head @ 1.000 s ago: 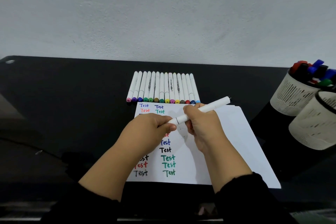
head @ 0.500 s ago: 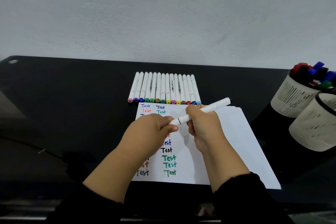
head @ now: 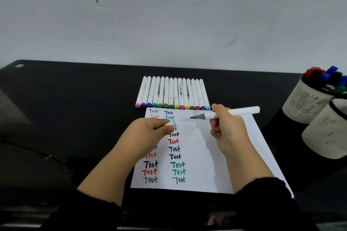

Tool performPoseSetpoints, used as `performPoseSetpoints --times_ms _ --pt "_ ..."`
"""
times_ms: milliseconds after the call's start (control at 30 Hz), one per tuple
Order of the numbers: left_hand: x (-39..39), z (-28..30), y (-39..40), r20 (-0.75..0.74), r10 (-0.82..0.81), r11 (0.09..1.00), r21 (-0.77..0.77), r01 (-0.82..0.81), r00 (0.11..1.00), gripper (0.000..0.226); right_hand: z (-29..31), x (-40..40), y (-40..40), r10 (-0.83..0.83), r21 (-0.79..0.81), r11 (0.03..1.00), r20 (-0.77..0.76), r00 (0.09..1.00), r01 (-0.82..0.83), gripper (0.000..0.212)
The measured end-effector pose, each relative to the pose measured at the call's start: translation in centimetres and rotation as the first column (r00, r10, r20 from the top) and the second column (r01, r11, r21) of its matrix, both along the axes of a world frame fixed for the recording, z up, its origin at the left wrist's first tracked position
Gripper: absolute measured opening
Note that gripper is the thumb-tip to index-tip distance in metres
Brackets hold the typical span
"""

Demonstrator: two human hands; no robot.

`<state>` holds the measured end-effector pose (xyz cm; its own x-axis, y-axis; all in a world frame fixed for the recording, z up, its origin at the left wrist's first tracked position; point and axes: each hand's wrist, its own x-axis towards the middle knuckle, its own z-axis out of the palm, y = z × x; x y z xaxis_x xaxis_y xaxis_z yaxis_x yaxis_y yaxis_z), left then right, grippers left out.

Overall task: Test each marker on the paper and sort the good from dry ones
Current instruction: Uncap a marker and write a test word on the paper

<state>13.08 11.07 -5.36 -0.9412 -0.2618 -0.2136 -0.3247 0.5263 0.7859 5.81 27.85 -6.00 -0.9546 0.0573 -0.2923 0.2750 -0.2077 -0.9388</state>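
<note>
White marker (head: 234, 113) uncapped, I pinch its barrel in my right grip (head: 224, 127), tip hovering over the paper (head: 216, 155); my left grip (head: 152, 129) pinches the cap (head: 170, 123), ready for recapping.

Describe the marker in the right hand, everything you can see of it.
The marker has a slim white barrel, plastic by the look of it, and a grey tapered nib section ending in a dark tip. It is uncapped. It lies nearly level above the paper, tip pointing left and not touching the sheet. The right hand grips it near the nib end; the left hand pinches what looks like its white cap.
</note>
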Motion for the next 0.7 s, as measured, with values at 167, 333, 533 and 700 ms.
performPoseSetpoints --times_ms 167,333,533,700 --pt "-0.5 -0.5 -0.1 -0.043 -0.008 0.998 -0.067 0.005 0.999 0.04 0.7 -1.0 -0.2 0.094 0.107 0.991 -0.103 0.99 -0.083 0.029" --pt "-1.5 -0.9 -0.7 -0.055 -0.032 0.991 -0.134 0.024 0.998 0.043 1.4 -3.2 -2.1 0.161 0.316 0.943 -0.176 0.971 -0.099 0.022" --pt "-2.5 -1.4 -1.4 -0.088 -0.023 0.989 -0.147 0.01 0.996 0.043 -0.9 -4.9 -3.8 0.139 0.415 0.909 -0.212 0.967 -0.039 0.034" --pt "-3.0 -1.6 -1.9 -0.092 -0.003 0.986 -0.165 -0.012 0.996 0.045 -2.4 -5.3 -3.8 0.126 0.413 0.911 -0.243 0.962 -0.015 0.031"
